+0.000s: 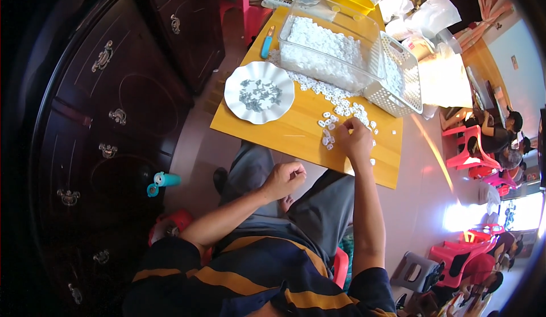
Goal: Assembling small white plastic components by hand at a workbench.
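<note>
The right hand [355, 139] is bent downward over small white pieces [351, 110] lying loose near the front edge of the table [267, 134]; whether its fingertips meet on one cannot be told. The left hand [286, 180] is curled above the lap, its grip and any contents unclear. A scalloped plate [273, 73] bears small grey parts [259, 95]. The pieces are probably light, stiff and apt to skid; opposite edges, pinched between thumb and fingertip, should offer the surest hold.

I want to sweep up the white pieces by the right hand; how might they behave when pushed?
The white pieces probably slide rather than roll, since they look flat. Being small, they seem light; loose on the table, they may scatter.
</note>
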`<action>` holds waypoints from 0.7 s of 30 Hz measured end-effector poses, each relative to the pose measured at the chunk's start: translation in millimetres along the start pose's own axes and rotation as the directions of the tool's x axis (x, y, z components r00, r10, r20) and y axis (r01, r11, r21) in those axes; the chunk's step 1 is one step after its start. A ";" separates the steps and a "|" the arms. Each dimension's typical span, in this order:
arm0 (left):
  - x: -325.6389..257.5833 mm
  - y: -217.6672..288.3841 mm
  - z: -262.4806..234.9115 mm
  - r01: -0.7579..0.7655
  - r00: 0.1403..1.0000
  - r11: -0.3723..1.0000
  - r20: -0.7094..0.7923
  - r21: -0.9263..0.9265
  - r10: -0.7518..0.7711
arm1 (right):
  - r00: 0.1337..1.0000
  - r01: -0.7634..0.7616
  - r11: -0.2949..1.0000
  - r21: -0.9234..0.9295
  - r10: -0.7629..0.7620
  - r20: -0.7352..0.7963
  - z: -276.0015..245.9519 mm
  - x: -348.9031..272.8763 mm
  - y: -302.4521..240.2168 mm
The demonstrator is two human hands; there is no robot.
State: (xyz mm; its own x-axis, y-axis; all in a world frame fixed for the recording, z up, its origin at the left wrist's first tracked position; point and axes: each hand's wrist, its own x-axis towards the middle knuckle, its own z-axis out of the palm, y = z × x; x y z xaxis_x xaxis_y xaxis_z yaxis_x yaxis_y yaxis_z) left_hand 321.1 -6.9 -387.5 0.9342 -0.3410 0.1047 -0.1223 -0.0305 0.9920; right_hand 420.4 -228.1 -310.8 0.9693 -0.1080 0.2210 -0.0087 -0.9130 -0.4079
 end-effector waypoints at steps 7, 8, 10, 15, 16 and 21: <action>0.2 25.9 5.1 0.085 0.996 0.996 0.030 -0.006 -0.084 | 0.956 -0.239 0.519 0.821 0.273 0.105 -21.6 -79.6 9.4; 3.9 33.6 6.7 0.036 0.999 0.999 0.020 0.024 -0.036 | 0.951 -0.253 0.412 0.876 0.275 0.145 -19.4 -94.2 13.2; 8.2 37.6 10.6 -0.055 0.998 0.995 0.013 0.080 0.055 | 0.931 -0.319 0.316 0.894 0.278 0.234 -16.9 -120.3 11.7; 19.9 54.7 24.4 -0.183 0.981 0.964 0.100 0.191 0.166 | 0.887 -0.408 0.118 0.905 0.285 0.362 -0.8 -163.4 12.4; 20.9 54.1 27.6 -0.219 0.973 0.950 0.121 0.223 0.196 | 0.882 -0.411 0.102 0.906 0.296 0.366 0.9 -167.7 13.0; 19.4 48.5 40.4 -0.315 0.945 0.890 0.196 0.330 0.262 | 0.892 -0.398 0.070 0.915 0.261 0.369 0.2 -173.1 13.4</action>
State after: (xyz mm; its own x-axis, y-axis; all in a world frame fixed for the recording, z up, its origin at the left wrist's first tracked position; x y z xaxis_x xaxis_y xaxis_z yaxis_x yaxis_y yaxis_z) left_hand 319.8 -52.9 -340.2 0.7851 -0.5145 0.3448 -0.5136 -0.2298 0.8267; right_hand 252.5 -221.6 -354.7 0.9532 -0.1892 -0.2357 -0.1619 0.3390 -0.9268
